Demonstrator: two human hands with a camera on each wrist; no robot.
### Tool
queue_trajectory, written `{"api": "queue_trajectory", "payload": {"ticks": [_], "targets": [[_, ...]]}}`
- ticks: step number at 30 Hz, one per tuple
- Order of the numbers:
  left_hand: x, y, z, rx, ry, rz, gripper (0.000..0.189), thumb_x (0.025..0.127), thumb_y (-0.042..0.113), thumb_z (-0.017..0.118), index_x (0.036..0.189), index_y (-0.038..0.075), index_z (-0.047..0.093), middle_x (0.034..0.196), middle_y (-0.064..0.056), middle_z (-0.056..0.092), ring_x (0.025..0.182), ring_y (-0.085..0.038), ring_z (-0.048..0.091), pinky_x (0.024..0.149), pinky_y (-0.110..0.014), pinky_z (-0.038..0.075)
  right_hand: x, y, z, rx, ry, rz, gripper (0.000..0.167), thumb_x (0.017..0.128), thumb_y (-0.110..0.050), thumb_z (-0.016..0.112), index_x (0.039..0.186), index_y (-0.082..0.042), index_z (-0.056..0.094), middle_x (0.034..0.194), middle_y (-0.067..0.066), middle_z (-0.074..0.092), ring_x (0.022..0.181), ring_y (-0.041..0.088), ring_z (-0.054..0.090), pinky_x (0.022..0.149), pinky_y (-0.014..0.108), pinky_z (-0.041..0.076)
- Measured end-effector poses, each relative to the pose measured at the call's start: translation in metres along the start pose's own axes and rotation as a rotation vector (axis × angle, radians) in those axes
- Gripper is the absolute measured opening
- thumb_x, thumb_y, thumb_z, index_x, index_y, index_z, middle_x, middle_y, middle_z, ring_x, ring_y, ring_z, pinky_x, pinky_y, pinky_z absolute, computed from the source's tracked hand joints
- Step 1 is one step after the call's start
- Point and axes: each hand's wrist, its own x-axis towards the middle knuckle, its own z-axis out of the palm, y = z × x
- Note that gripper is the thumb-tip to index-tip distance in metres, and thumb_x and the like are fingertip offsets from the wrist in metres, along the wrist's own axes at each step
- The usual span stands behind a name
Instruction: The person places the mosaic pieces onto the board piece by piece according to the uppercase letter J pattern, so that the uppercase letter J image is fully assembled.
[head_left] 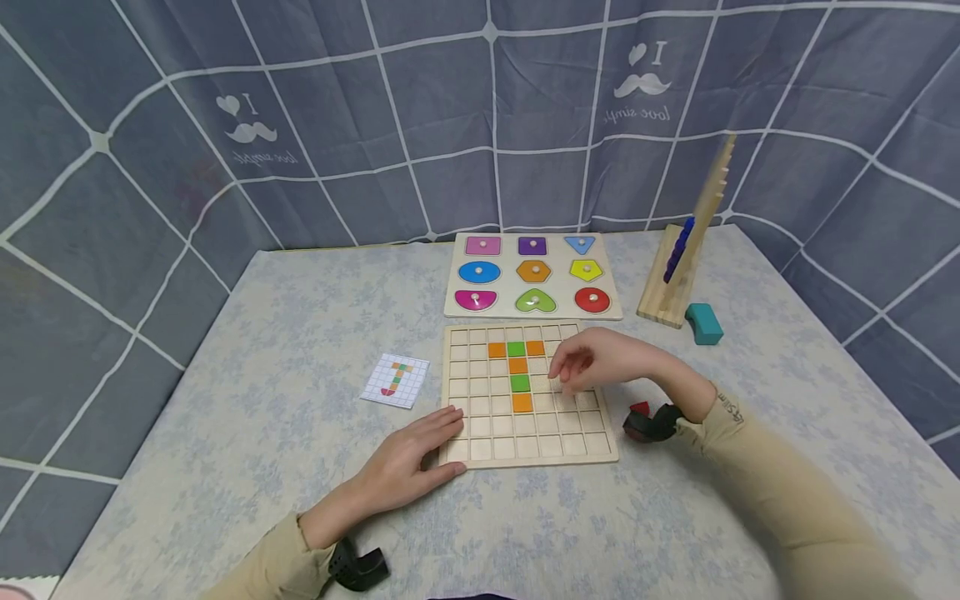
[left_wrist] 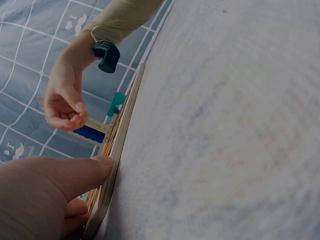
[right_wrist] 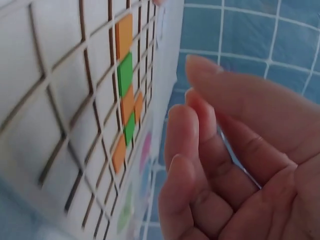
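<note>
A wooden grid board [head_left: 570, 446] lies flat, holding orange and green square tiles in a T shape: three in a row at the top and a column below, whose lowest tile is orange [head_left: 522, 403]. My left hand [head_left: 412, 458] rests at the board's left edge, fingers extended, its thumb [left_wrist: 90, 175] against the rim in the left wrist view. Above the right part of the grid hovers my right hand [head_left: 600, 361]. Its fingers [right_wrist: 182, 135] are loosely bent and nothing shows between them and the thumb. A pattern card [head_left: 375, 387] with a coloured hook shape lies left of the board.
Behind the grid lies a knobbed shape puzzle [head_left: 504, 316]. A wooden stand [head_left: 656, 304] with blue pieces rises at the back right, beside a teal arch block [head_left: 704, 323]. Something red [head_left: 639, 407] shows by my right wrist camera. A patterned cloth [head_left: 300, 333] covers the table.
</note>
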Motion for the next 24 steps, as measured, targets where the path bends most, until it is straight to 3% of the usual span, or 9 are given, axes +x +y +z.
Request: {"api": "queue_trajectory", "payload": {"ticks": [13, 20, 24], "targets": [[0.000, -0.002, 0.002, 0.000, 0.007, -0.002, 0.058, 0.090, 0.040, 0.061, 0.133, 0.002, 0.053, 0.141, -0.007, 0.046, 0.133, -0.022, 0.038, 0.103, -0.042, 0.037, -0.046, 0.032, -0.014, 0.067, 0.036, 0.027, 0.030, 0.080, -0.019, 0.076, 0.103, -0.003, 0.067, 0.087, 0.002, 0.065, 0.079, 0.018, 0.061, 0.073, 0.027, 0.053], [0.000, -0.002, 0.002, -0.005, 0.000, -0.005, 0.058, 0.091, 0.040, 0.061, 0.133, 0.001, 0.053, 0.141, -0.008, 0.046, 0.133, -0.023, 0.038, 0.103, -0.042, 0.037, -0.062, 0.045, -0.016, 0.104, 0.039, 0.059, 0.028, 0.081, -0.011, 0.073, 0.106, 0.000, 0.065, 0.092, 0.013, 0.064, 0.080, 0.017, 0.060, 0.073, 0.026, 0.053], [0.000, -0.002, 0.002, -0.009, 0.003, -0.003, 0.058, 0.090, 0.040, 0.061, 0.133, 0.002, 0.052, 0.141, -0.008, 0.046, 0.133, -0.023, 0.038, 0.103, -0.043, 0.037, -0.067, 0.051, -0.014, 0.116, 0.039, 0.074, 0.028, 0.081, -0.010, 0.073, 0.106, 0.001, 0.065, 0.092, 0.013, 0.065, 0.079, 0.016, 0.060, 0.072, 0.026, 0.053]]}}
